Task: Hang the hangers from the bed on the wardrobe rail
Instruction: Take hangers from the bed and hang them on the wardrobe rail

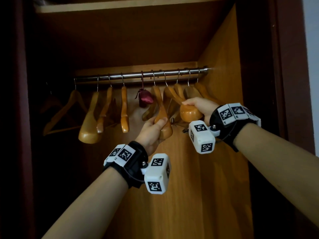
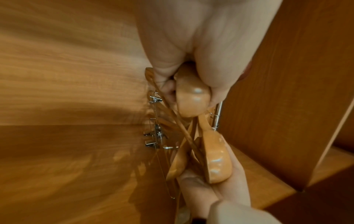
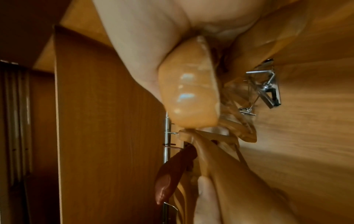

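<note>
A steel wardrobe rail (image 1: 138, 75) runs across the wardrobe with several wooden hangers hooked on it. My left hand (image 1: 153, 128) grips the broad shoulder end of one hanging hanger (image 1: 159, 104), seen close in the left wrist view as a glossy wooden end (image 2: 191, 100). My right hand (image 1: 196, 105) grips the rounded end of a neighbouring hanger (image 1: 189, 114) further right, its glossy end (image 3: 187, 94) filling the right wrist view. Both hangers' hooks sit on the rail. Metal trouser clips (image 3: 268, 89) dangle beside them.
A dark red fabric pouch (image 1: 145, 99) hangs from the rail between the hanger groups. The wardrobe's right side panel (image 1: 222, 66) stands close to my right hand. A shelf (image 1: 120, 6) runs above. The left part of the wardrobe is dark.
</note>
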The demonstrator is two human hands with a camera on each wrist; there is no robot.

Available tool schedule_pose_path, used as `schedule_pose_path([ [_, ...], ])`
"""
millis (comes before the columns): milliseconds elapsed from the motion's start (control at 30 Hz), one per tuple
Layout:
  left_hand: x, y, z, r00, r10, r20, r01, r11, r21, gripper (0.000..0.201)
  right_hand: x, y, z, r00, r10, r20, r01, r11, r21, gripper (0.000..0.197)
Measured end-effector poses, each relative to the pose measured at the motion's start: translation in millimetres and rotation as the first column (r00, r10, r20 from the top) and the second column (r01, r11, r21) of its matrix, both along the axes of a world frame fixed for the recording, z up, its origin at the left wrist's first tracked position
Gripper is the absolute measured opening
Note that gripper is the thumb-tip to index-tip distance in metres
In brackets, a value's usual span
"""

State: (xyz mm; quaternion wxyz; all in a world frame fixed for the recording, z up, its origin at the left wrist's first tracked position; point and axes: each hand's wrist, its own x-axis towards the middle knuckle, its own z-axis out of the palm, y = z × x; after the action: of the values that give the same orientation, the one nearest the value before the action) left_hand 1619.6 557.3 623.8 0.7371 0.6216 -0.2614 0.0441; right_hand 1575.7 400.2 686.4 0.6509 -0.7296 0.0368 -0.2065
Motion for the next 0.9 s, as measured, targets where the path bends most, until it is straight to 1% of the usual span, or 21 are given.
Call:
schedule_pose_path([
  [67,-2,1,0,1.0,-0.005,-0.002,0.005,1.0,-0.005,0.04,1,0,-1,0.999,-0.017,0.038,0.015,0.999,0.028,0.028],
  [100,-2,1,0,1.0,-0.007,-0.002,0.007,1.0,-0.006,0.04,2,1,-2,0.998,-0.024,0.057,0.021,0.999,0.045,0.028],
  [200,-4,2,1,1.0,-0.008,-0.004,0.008,1.0,-0.008,0.04,5,3,-4,0.996,-0.042,0.079,0.034,0.994,0.099,0.047],
  [300,-6,5,1,1.0,-0.006,-0.009,0.006,1.0,-0.002,0.041,5,6,-5,0.995,-0.068,0.079,0.061,0.995,0.083,0.052],
  [367,-6,7,1,1.0,-0.005,-0.018,0.005,1.0,0.001,0.044,6,7,-4,0.995,-0.077,0.067,0.076,0.997,0.013,0.055],
  [433,-5,10,1,1.0,0.004,-0.028,-0.004,1.0,0.012,0.047,5,8,-3,0.993,-0.106,0.048,0.111,0.986,-0.128,0.057],
  [500,-5,13,0,0.999,0.008,-0.042,-0.007,1.0,0.021,0.05,2,10,-2,0.987,-0.155,0.032,0.156,0.928,-0.339,0.058],
  [567,-5,16,-1,0.999,0.013,-0.053,-0.012,1.0,0.027,0.052,-1,11,-2,0.972,-0.223,0.07,0.226,0.816,-0.532,0.058],
  [600,-5,18,-1,0.998,0.014,-0.06,-0.013,1.0,0.025,0.052,-2,12,-1,0.962,-0.254,0.099,0.262,0.757,-0.598,0.059],
  [667,-7,23,-3,0.998,0.013,-0.059,-0.011,0.999,0.04,0.052,-2,17,0,0.946,-0.29,0.146,0.312,0.687,-0.657,0.061],
  [733,-8,29,-6,0.998,0.027,-0.05,-0.024,0.998,0.053,0.046,-4,24,3,0.93,-0.3,0.211,0.361,0.649,-0.669,0.06],
  [800,-8,37,-10,0.997,0.069,-0.045,-0.066,0.996,0.061,0.04,-5,35,6,0.907,-0.286,0.307,0.42,0.615,-0.667,0.057],
  [900,-3,54,-16,0.987,0.147,-0.06,-0.14,0.984,0.111,0.038,-8,58,14,0.872,-0.224,0.435,0.482,0.549,-0.683,0.055],
])
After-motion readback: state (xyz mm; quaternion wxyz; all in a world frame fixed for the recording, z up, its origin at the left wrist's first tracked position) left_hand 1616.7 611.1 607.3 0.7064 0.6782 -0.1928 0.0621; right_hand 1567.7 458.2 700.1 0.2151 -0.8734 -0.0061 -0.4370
